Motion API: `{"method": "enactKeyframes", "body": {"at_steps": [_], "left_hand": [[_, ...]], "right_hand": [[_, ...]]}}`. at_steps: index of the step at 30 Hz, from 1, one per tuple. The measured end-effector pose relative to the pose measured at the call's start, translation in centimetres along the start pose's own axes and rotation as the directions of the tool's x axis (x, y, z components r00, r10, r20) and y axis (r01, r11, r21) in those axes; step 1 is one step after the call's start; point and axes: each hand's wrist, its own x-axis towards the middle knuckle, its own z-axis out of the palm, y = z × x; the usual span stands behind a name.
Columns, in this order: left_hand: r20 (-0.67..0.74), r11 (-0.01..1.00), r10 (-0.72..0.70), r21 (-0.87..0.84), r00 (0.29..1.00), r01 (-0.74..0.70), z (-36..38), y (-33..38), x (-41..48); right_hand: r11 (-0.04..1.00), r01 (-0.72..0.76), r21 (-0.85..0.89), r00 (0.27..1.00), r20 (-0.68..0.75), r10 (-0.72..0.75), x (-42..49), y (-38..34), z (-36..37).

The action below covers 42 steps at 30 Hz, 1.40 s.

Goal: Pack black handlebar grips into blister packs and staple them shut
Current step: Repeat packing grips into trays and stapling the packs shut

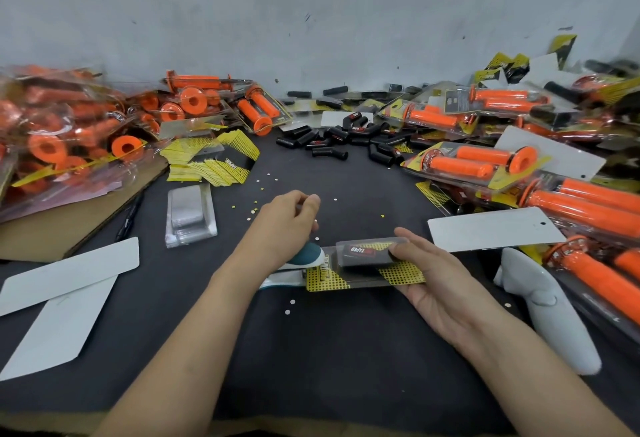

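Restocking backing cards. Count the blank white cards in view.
6 white cards: two overlapping at front left, one beside the right hand, one leaning on the orange packs, one behind the black grips, one far right. Piles may hide more.

Orange grip packs: heaped at 10 o'clock
More orange packs: piled at 2 to 3 o'clock
White cards: overlapping, 8 o'clock
Cardboard: beneath the 10 o'clock heap
Pale controller: lying at 4 o'clock
Paper dots: scattered around the centre
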Motion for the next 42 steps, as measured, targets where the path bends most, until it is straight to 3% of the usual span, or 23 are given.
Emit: {"method": "enactKeyframes", "body": {"at_steps": [10, 29, 35, 42], "left_hand": [[0.077, 0.994, -0.054, 0.104, 0.996, 0.045, 0.4, -0.5, 0.4], [0.055, 0.898, -0.097, 0.435, 0.994, 0.064, 2.0, -0.5, 0.4], [0.127, 0.931, -0.121, 0.359, 0.985, 0.068, 1.4, -0.3, 0.6], [0.116, 0.932, -0.114, 0.356, 0.987, 0.066, 1.6, -0.3, 0.6]], "right_hand": [[0.999, 0.024, 0.028, 1.000, 0.017, -0.025, 0.0, 1.0, 1.6], [0.995, 0.052, -0.087, 0.999, 0.005, -0.052, 0.0, 1.6, 1.4], [0.995, 0.041, -0.090, 0.999, 0.012, -0.040, 0.1, 1.4, 1.3], [0.992, 0.053, -0.113, 0.999, -0.006, -0.054, -0.1, 1.5, 1.3]]}}
